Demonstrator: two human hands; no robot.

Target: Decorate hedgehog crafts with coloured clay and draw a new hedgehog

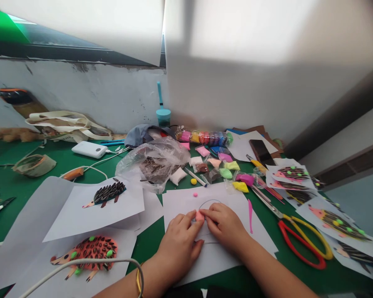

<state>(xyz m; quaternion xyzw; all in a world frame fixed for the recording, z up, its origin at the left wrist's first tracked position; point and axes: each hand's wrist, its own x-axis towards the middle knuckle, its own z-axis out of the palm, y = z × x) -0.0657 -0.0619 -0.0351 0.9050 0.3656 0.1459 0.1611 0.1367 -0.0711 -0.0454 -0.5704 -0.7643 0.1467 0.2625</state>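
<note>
A lump of salmon-pink modelling clay (199, 216) lies on a sheet of white paper (180, 203), over a drawn curved outline. My left hand (180, 242) presses it from the left with its fingertips, the thumb tucked lower. From the right, my right hand (225, 225) has its fingertips on the same lump, and the other fingers are curled. Beyond my hands, a small bright pink ball (195, 194) sits on the paper. A pink modelling tool (250, 216) lies at the sheet's right side. Part of the outline is hidden under my hands.
Scissors (294, 231) with red and yellow handles lie at the right, beside finished hedgehog pictures (338, 223). More hedgehog sheets (108, 192) lie left. Behind are a plastic bag of seeds (157, 165), several clay packets (226, 173) and a phone (261, 152). A cable (81, 263) crosses the lower left.
</note>
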